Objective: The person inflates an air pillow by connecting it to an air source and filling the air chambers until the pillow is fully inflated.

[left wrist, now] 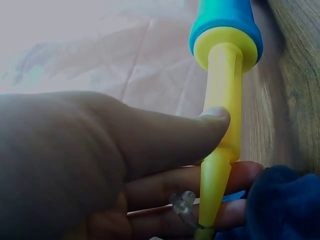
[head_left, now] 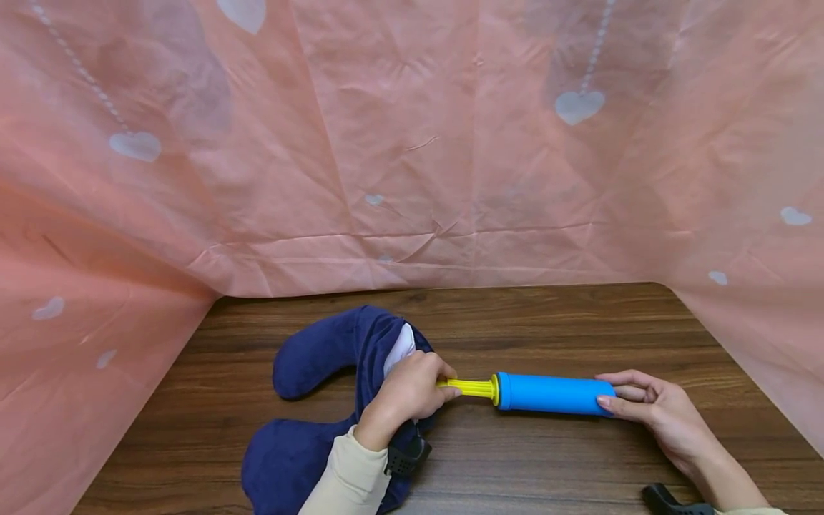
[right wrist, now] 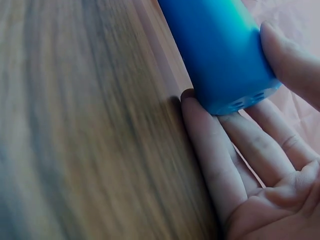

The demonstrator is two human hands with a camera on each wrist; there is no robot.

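Observation:
A blue hand pump (head_left: 550, 395) with a yellow nozzle (head_left: 475, 388) lies crosswise between the hands. My left hand (head_left: 412, 386) pinches the nozzle, thumb on top and fingers beneath. My right hand (head_left: 666, 418) holds the blue barrel's far end between thumb and fingers. On the left is a navy U-shaped neck pillow (head_left: 315, 357); white lining (head_left: 402, 347) shows through its opened cover. In the left wrist view, a clear valve cap (left wrist: 184, 201) sits beside the nozzle's tapered tip. Whether the tip is inside the valve I cannot tell.
The pump and pillow are on a dark wood-grain table (head_left: 515, 322). Pink cloth with pale hearts (head_left: 450, 143) encloses the back and both sides. Black wrist straps (head_left: 408, 458) show at both forearms.

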